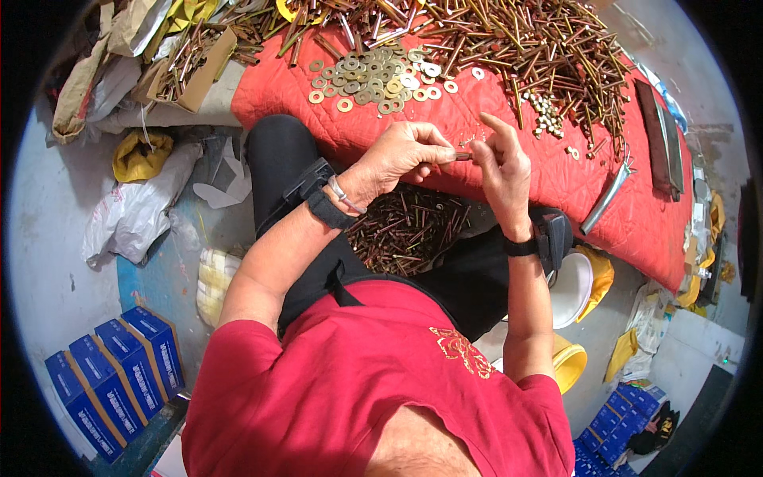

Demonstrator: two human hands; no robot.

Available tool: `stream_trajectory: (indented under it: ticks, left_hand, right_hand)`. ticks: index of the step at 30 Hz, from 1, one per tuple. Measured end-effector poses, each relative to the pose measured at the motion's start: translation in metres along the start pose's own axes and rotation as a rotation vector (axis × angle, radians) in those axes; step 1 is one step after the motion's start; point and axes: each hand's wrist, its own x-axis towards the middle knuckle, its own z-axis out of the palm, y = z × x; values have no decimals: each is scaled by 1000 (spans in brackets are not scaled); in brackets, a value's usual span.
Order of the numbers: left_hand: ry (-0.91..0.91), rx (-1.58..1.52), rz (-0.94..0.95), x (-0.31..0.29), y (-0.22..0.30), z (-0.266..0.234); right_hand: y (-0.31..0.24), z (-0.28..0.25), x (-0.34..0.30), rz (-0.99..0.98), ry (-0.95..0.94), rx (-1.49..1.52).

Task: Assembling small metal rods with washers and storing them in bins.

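My left hand (407, 153) is closed in a pinch around a short, dark coppery bolt (462, 157), held above the near edge of the red quilted cloth (342, 135). Most of the bolt is covered by the fingers. Facing it, my right hand (506, 169) has its thumb at the bolt's other end, while its index finger is raised and apart. Just beyond the hands lies a heap of flat brass-coloured washers (372, 77). Small shiny nuts (547, 116) are clustered to the right, beside a big pile of coppery bolts (548, 56).
Below the hands, between my knees, sits a mass of similar bolts (409, 229). An open cardboard box (208, 71) stands at the far left. A grey-handled tool (608, 199) and a dark flat strip (664, 143) lie at the right. Blue boxes (119, 374) stand lower left.
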Motion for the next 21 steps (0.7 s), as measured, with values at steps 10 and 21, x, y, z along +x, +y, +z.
stream_trajectory:
  ticks: [10,21]
  left_hand:
    - [-7,-64,-18,-2,5,-4]
    - [-5,-113,-15,2,0,-5]
  right_hand:
    - [-6,0,3,300,-54,44]
    - [2,9,-2,-177,112,-13]
